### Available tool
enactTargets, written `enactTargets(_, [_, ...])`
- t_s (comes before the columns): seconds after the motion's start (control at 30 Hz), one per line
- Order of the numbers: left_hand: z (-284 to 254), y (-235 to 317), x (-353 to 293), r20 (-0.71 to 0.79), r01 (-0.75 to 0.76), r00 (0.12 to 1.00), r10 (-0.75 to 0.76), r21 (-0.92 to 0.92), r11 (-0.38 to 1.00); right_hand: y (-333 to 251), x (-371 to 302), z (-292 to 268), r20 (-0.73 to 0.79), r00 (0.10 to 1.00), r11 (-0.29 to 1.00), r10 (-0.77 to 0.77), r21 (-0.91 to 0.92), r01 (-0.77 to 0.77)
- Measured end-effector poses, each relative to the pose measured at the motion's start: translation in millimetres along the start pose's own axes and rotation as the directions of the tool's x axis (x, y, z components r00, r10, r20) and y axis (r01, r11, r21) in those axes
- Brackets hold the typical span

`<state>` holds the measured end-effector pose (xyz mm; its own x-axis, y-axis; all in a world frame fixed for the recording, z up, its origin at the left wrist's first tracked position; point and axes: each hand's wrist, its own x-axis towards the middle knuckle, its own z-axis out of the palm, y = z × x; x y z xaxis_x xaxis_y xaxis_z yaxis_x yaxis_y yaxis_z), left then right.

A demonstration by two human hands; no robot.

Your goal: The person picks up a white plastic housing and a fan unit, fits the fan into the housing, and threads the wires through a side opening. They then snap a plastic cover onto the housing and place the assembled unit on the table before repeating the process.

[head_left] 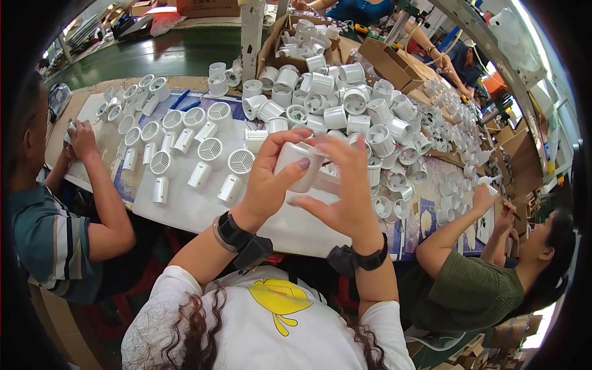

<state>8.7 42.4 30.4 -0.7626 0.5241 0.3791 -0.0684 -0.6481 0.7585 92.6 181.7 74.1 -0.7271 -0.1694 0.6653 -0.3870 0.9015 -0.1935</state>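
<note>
A white plastic cylindrical cup-like housing (310, 174) is held up over the table in my left hand (266, 179), its thumb across the side and its fingers round the far side. Close on its right is my right hand (353, 200), fingers and thumb spread apart and partly smeared by motion. A pale piece shows between that hand's thumb and fingers, but I cannot tell whether it belongs to the housing or lies behind. To the left stand rows of white units with slatted round grilles (211, 149), each with a short white tube (200, 175) in front.
A big heap of white cylindrical housings (336, 117) covers the table beyond my hands, near an open cardboard box (387, 65). Blue pens (180, 99) lie at the back left. Co-workers sit on either side, a striped sleeve (58, 240) left and a green sleeve (462, 283) right.
</note>
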Motion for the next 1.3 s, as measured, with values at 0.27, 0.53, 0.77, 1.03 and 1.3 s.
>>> enactTargets(0.27, [6,5,-1,-0.04,0.105,0.99,-0.133,-0.418,0.903,17,-22,21,0.168,0.88,0.091,0.443,0.969,-0.231])
enactTargets(0.53, [-1,-2,-6,0.098,0.316,0.948,-0.302,-0.379,0.87,24,-10,22,-0.041,0.998,0.903,0.051,0.429,-0.029])
enactTargets(0.77, [-7,-6,-2,0.06,0.432,0.899,-0.435,-0.298,0.851,15,-4,16,0.009,0.999,0.938,0.041,0.345,-0.041])
enactTargets(1.03, [-10,-9,-1,0.211,0.476,0.872,-0.441,-0.572,0.668,13,-12,25,0.14,0.956,0.389,0.258,0.891,-0.235])
enactTargets(1.3, [18,-23,-9,-0.178,0.036,0.981,-0.078,-0.224,0.974,-19,-17,68,-0.064,0.759,0.26,0.648,0.955,-0.141])
